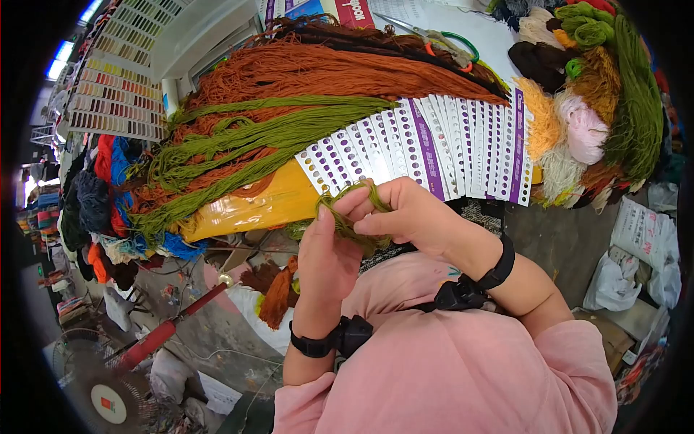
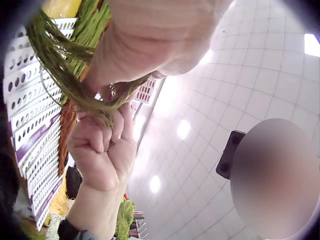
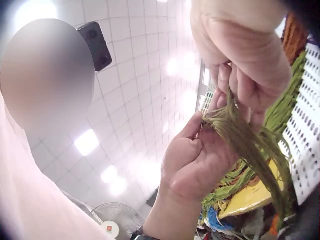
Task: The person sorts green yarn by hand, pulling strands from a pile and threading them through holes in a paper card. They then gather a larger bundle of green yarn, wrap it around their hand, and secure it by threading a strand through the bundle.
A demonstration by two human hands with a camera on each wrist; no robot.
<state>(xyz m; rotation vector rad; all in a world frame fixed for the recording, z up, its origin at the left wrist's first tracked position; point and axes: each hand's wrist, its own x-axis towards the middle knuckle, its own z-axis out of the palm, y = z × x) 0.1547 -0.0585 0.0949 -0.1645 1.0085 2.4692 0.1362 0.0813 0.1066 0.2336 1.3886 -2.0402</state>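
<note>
A bundle of olive-green yarn [image 3: 245, 137] is held up between both hands in front of the chest. The left hand [image 1: 327, 253] has its palm turned inward, and its thumb and fingers pinch the bundle near one end. From the other side, the right hand [image 1: 408, 210] grips the same yarn with curled fingers, as the left wrist view also shows. Loose strands hang down past the left palm in the right wrist view. Just beyond the hands lie punched white thread cards [image 1: 361, 148] and a yellow plastic-wrapped packet [image 1: 253, 206].
Rust-brown yarn [image 1: 311, 69] and long green hanks [image 1: 246, 134] spread across the table. Scissors [image 1: 416, 30] lie at the back. Coloured skeins [image 1: 578, 126] are piled at the right, with a colour chart [image 1: 119, 79] at the left. A fan [image 1: 108, 390] stands at lower left.
</note>
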